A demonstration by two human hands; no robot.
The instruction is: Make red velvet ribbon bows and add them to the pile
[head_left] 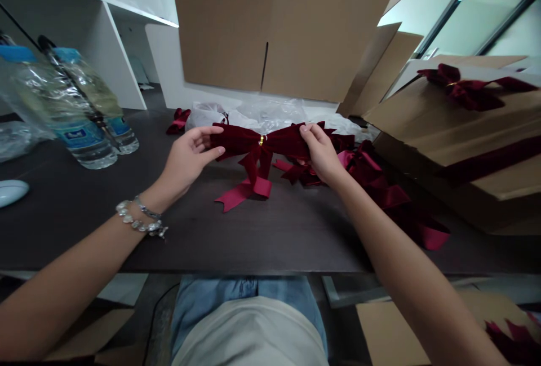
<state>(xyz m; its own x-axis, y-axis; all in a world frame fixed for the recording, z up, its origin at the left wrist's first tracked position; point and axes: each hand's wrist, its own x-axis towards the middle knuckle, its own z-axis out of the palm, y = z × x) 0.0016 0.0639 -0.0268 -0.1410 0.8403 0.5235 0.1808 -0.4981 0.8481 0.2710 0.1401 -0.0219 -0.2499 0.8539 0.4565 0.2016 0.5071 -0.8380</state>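
A dark red velvet bow [240, 139] is stretched between my two hands above the dark table, with a small gold tie at its middle. Its notched tails hang down, and one curls on the tabletop. My left hand [190, 154] has its thumb and fingers around the bow's left loop. The right loop is pinched between the thumb and fingers of my right hand [320, 150]. Just behind and right of that hand, more dark red bows and ribbon [367, 177] lie in a heap, partly covered by my right forearm.
Shrink-wrapped water bottles [87, 135] and a white mouse [12, 192] are at left. Clear plastic bags [270, 115] lie behind the bow, before a large cardboard panel [279, 27]. At right, a cardboard box [477, 151] carries another bow [469, 88]. The table's front edge [262, 272] is near my lap.
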